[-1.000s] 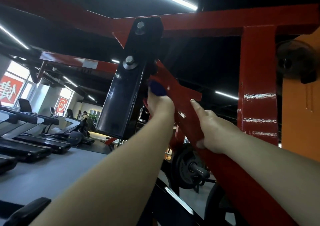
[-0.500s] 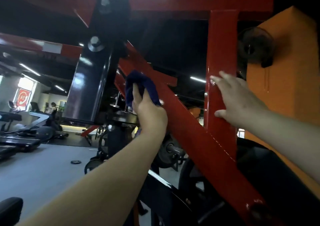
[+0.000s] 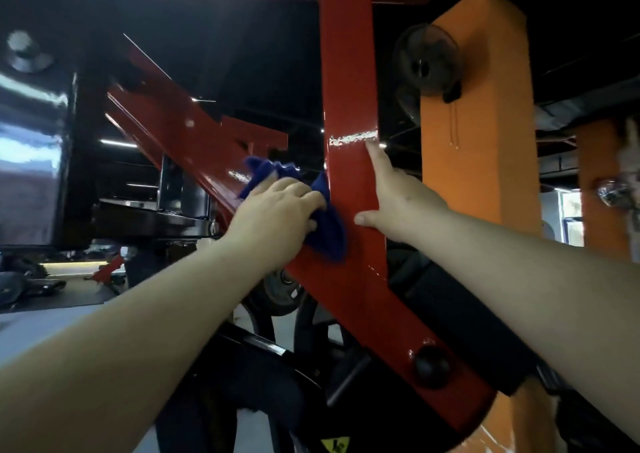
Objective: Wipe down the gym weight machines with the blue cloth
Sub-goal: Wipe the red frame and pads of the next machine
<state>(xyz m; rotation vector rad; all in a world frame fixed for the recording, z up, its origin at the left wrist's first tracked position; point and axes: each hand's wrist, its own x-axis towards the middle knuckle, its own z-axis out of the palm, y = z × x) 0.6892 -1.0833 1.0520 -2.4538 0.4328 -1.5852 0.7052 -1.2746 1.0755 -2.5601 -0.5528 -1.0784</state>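
Observation:
The weight machine's red frame fills the view: a slanting red beam (image 3: 180, 130) runs down from the upper left and meets an upright red post (image 3: 349, 81). My left hand (image 3: 277, 213) grips the crumpled blue cloth (image 3: 329, 230) and presses it on the slanting beam right where it joins the post. My right hand (image 3: 398, 196) rests flat on the post's right edge, fingers straight, forefinger pointing up and thumb spread to the left.
A glossy black plate (image 3: 31, 133) of the machine hangs at left. An orange pillar (image 3: 478, 123) with a wall fan (image 3: 427, 61) stands close behind the post. Black weight discs (image 3: 280, 293) and a black pad (image 3: 460, 317) sit below. Grey gym floor (image 3: 41, 321) lies at lower left.
My left hand has slid the cloth down the slanting beam to its joint with the post. My right hand has left the beam and settled on the post.

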